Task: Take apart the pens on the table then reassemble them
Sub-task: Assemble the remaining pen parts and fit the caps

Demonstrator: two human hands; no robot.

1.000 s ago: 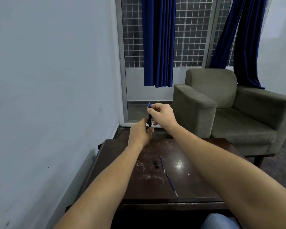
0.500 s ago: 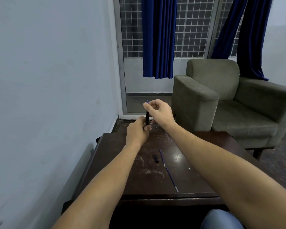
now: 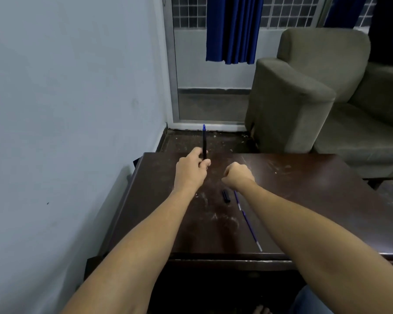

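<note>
My left hand (image 3: 191,171) grips the lower end of a black pen barrel (image 3: 204,145) and holds it upright over the far edge of the dark wooden table (image 3: 309,200); a blue tip shows at the pen's top. My right hand (image 3: 237,175) hovers low over the table, to the right of the left hand, fingers curled into a fist; nothing shows in it. A short black pen part (image 3: 226,196) lies on the table just below the right hand. Beside it lies a thin blue refill (image 3: 247,224), running toward the near edge.
A grey-white wall (image 3: 66,109) runs close along the table's left side. An olive armchair (image 3: 304,98) stands beyond the table's far right corner. Blue curtains (image 3: 233,30) hang over a grilled window behind. White scuffs mark the tabletop.
My right hand has let go of the pen's top and dropped down to the right, close over the table. The left hand still holds the pen upright. The camera has tilted down.
</note>
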